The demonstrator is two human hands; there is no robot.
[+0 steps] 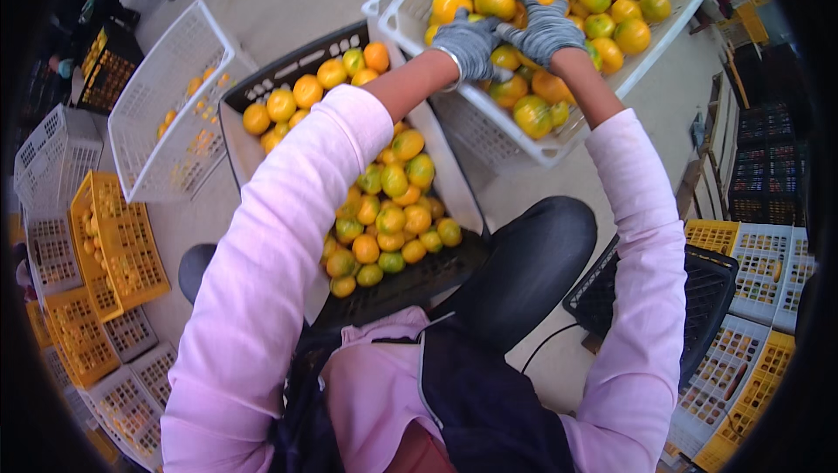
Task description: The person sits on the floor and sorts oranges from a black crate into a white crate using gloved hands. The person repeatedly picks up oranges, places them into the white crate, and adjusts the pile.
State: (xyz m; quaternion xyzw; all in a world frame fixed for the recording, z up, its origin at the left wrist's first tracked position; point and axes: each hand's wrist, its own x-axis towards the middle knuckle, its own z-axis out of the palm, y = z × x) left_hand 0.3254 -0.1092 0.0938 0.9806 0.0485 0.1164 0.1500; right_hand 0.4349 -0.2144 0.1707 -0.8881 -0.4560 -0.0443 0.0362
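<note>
Both my hands wear grey knit gloves and are among the orange and green citrus fruits [533,116] in a white plastic crate [681,21] at the upper right. My left hand [473,44] is close beside my right hand [543,24], their fingers almost meeting over the fruit. Whether either hand grips a fruit cannot be made out, as the gloves hide it. Nearer to me, a black plastic crate [425,276] with a pale lining holds many more citrus fruits [391,220]; my left forearm passes over it and hides part of its fruit.
A white crate [171,103] with a few fruits stands at the left. Stacked yellow [141,244] and white crates [59,152] line the far left. A black crate [710,276] is beside my right arm, near fruit-filled crates [763,270] and a wooden pallet [717,146]. People are at the upper left.
</note>
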